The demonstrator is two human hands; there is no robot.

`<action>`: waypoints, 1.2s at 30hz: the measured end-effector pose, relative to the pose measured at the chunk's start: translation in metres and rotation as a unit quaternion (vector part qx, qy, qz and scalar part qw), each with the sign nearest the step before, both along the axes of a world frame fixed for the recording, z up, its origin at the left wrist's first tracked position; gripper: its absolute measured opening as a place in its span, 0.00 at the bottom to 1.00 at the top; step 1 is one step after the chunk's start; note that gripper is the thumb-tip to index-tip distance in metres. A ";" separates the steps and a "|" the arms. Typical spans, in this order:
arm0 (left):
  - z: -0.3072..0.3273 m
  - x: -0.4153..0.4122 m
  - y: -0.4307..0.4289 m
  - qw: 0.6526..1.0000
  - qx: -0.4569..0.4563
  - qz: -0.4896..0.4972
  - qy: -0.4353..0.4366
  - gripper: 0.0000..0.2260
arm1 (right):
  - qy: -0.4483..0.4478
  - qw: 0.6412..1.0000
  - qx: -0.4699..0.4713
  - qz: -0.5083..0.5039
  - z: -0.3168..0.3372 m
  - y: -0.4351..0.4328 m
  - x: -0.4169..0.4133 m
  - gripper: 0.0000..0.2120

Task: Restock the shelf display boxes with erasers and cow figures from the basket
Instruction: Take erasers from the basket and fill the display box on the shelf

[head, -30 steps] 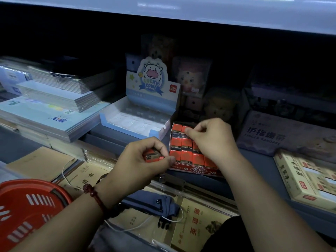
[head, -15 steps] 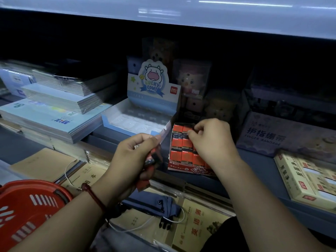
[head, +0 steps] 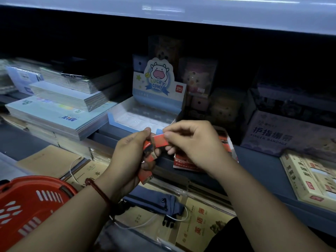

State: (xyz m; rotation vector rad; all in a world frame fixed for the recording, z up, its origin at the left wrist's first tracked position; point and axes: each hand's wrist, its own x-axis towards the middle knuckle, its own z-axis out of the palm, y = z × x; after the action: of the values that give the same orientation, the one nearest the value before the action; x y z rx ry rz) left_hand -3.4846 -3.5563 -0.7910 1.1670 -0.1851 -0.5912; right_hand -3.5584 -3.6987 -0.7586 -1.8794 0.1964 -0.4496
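My left hand [head: 132,157] grips a small bunch of red erasers [head: 148,156] in front of the shelf edge. My right hand [head: 190,142] pinches the top red eraser [head: 160,140] of that bunch. Behind my right hand sits the red eraser display box [head: 225,142], mostly hidden by the hand. Further back stands the blue "Lucky Cow" display box [head: 145,113], its tray showing pale wrapped items. The red basket [head: 32,206] is at the lower left.
Stacked notebooks [head: 60,113] lie left of the cow box. A purple finger-bandage box [head: 283,135] and a cream box [head: 312,177] sit to the right. Plush toys [head: 198,77] stand at the back. A blue pouch [head: 154,199] with a white cable rests on brown exercise books below.
My right hand left the eraser box and came over to my left hand, taking hold of the top eraser. My left hand rose slightly with its erasers.
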 end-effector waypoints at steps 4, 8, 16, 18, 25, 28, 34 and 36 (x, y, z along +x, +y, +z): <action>0.001 0.004 0.002 1.000 -0.015 0.017 0.018 0.09 | 0.013 0.997 0.071 -0.030 0.002 -0.012 -0.003 0.05; 0.001 0.004 0.001 1.000 -0.016 0.015 0.017 0.08 | 0.029 0.993 0.108 -0.022 0.002 -0.017 -0.007 0.06; 0.001 0.000 -0.004 1.000 -0.006 0.010 -0.002 0.09 | -0.006 0.988 0.027 -0.150 0.010 -0.040 -0.017 0.05; 0.000 0.000 -0.005 1.000 0.000 0.008 -0.006 0.09 | -0.004 0.972 -0.034 -0.231 0.012 -0.053 -0.022 0.06; -0.003 0.000 -0.006 1.000 0.017 -0.002 -0.010 0.10 | 0.122 0.953 -0.155 -0.228 -0.001 -0.069 -0.020 0.07; -0.003 -0.001 -0.007 1.000 0.012 0.001 -0.011 0.10 | 0.131 0.938 -0.222 -0.231 -0.002 -0.066 -0.015 0.06; -0.001 -0.005 -0.011 1.000 0.015 -0.010 -0.019 0.09 | 0.129 0.961 -0.189 -0.158 0.006 -0.061 -0.025 0.09; -0.002 -0.005 -0.011 1.000 0.018 -0.010 -0.021 0.10 | 0.117 0.953 -0.221 -0.169 0.003 -0.062 -0.022 0.12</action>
State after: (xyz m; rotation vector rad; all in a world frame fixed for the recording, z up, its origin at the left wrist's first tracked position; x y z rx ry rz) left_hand -3.4899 -3.5677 -0.7931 1.2144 -0.2238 -0.5892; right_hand -3.5804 -3.7605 -0.7559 -2.3511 0.6264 -0.5330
